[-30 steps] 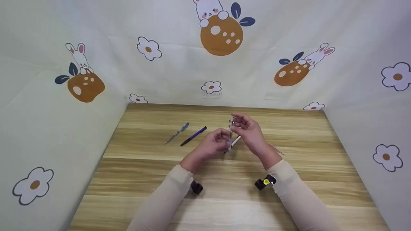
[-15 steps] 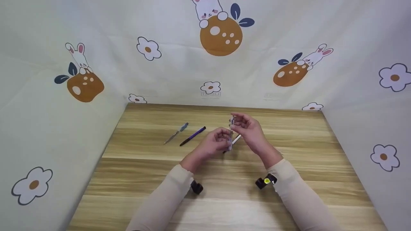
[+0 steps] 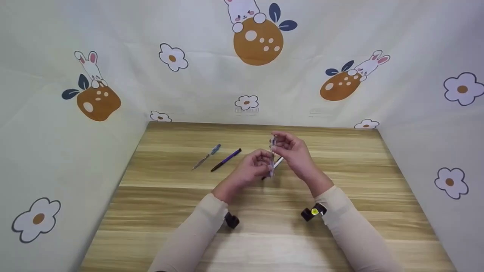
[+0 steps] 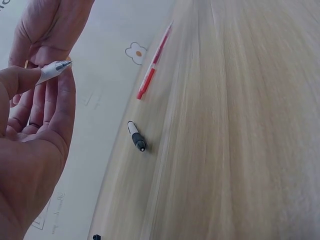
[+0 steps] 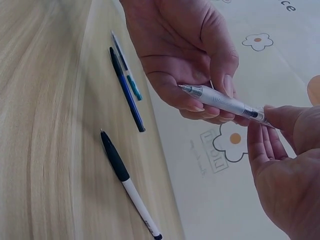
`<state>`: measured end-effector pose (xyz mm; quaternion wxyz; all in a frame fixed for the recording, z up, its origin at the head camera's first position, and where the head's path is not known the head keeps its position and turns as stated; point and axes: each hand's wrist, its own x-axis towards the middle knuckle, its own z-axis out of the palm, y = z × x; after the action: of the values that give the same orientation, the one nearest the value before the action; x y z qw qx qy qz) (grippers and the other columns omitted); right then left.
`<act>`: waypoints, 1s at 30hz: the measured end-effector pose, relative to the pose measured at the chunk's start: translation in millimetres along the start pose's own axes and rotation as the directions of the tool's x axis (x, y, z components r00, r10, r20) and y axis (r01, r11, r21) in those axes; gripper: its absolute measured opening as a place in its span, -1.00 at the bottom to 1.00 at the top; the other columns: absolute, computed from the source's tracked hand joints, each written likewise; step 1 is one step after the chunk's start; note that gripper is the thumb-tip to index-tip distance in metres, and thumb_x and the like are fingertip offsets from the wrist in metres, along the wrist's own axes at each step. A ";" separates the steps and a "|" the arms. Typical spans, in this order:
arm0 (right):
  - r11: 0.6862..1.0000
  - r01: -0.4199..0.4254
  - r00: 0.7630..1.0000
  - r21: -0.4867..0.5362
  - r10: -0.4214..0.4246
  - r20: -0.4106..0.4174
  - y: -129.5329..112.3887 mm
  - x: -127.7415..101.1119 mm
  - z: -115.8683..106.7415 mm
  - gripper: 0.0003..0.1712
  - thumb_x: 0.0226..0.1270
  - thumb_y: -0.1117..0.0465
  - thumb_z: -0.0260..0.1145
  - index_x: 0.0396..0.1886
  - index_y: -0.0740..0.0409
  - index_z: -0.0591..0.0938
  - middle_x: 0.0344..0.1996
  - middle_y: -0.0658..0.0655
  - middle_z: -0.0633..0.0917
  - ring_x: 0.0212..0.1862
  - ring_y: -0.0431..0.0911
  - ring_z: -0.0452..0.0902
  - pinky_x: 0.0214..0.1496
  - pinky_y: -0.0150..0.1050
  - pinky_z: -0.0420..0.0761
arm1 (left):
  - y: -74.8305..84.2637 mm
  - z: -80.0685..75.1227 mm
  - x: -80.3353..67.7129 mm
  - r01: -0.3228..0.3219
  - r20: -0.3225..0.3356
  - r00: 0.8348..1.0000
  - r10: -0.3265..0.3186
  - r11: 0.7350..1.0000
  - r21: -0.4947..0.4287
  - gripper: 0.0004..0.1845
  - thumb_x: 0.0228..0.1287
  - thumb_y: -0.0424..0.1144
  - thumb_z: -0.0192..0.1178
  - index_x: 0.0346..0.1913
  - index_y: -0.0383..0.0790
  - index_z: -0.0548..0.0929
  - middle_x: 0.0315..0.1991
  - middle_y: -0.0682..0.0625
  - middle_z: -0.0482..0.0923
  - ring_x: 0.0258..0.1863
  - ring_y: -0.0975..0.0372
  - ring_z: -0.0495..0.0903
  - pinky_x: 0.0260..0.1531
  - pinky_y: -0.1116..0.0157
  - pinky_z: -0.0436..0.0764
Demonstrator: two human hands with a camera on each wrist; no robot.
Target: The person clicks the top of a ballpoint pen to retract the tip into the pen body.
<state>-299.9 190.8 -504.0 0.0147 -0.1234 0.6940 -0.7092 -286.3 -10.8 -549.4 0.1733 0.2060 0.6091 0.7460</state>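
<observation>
Across the worktop (image 3: 264,241) I see pale wood grain in long light and darker bands, smooth and matte, walled on three sides by a soft cream cloth (image 3: 211,83) printed with rabbits, orange spotted rounds and white flowers. The cloth hangs with slight creases and meets the wood at the far edge.

Above the middle of the wood, clear of the surface, I hold a clear pen (image 5: 225,102) between both hands. Its barrel is see-through plastic, slim and round, with a silvery cone tip and a dark ink core showing inside. My left hand (image 3: 251,169) pinches the tip end between thumb and curled fingers; my right hand (image 3: 293,151) pinches the other end with its fingertips, the palm turned up in the right wrist view.

Lying flat beneath the hands is a black-and-white pen (image 5: 127,182), with a dark rubbery grip and a glossy white barrel. Further left lie a dark blue pen (image 3: 226,160) and, just beside it, a thin teal-capped pen (image 3: 206,156), roughly parallel to each other and near but apart. In the left wrist view a slim red pen (image 4: 154,62) lies close to the cloth wall, well apart from the rest.

Cream sleeves (image 3: 196,230) cover both forearms, each with a small black camera mount (image 3: 313,212) at the wrist.
</observation>
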 end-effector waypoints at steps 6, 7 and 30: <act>1.000 0.000 1.000 -0.017 0.000 -0.019 -1.0 -0.2 -0.5 -0.49 0.44 0.49 0.49 0.36 0.23 0.72 0.01 0.21 0.75 0.07 -0.01 0.67 0.17 -0.25 0.74 | 0.6 1.2 0.7 0.007 -0.005 1.000 -0.007 1.000 -0.003 -0.65 0.41 -0.62 0.19 0.21 -0.48 0.53 -0.02 -0.10 0.60 -0.13 0.22 0.68 -0.05 0.29 0.78; 1.000 0.000 1.000 -0.020 -0.001 -0.021 -1.3 -0.2 -0.5 -0.49 0.44 0.49 0.49 0.35 0.23 0.72 0.01 0.20 0.75 0.06 -0.02 0.68 0.17 -0.26 0.74 | 0.7 1.5 0.9 0.006 -0.007 1.000 -0.006 1.000 -0.003 -0.65 0.41 -0.63 0.19 0.21 -0.47 0.53 -0.02 -0.10 0.60 -0.13 0.22 0.69 -0.05 0.29 0.79; 0.990 0.053 0.999 -0.134 -0.051 0.018 9.2 1.4 -8.1 -0.34 0.49 0.41 0.50 0.53 0.21 0.58 0.11 0.29 0.71 0.12 0.04 0.67 0.19 -0.27 0.69 | 4.9 -5.3 -1.3 0.055 -0.027 0.998 -0.051 0.988 0.146 -0.62 0.39 -0.56 0.18 0.24 -0.46 0.54 -0.07 -0.05 0.62 -0.16 0.24 0.66 -0.09 0.33 0.72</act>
<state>-304.2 198.1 -512.9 -0.0073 -0.1473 0.7365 -0.6602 -288.1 -16.9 -545.6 0.1703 0.1931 0.6696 0.6967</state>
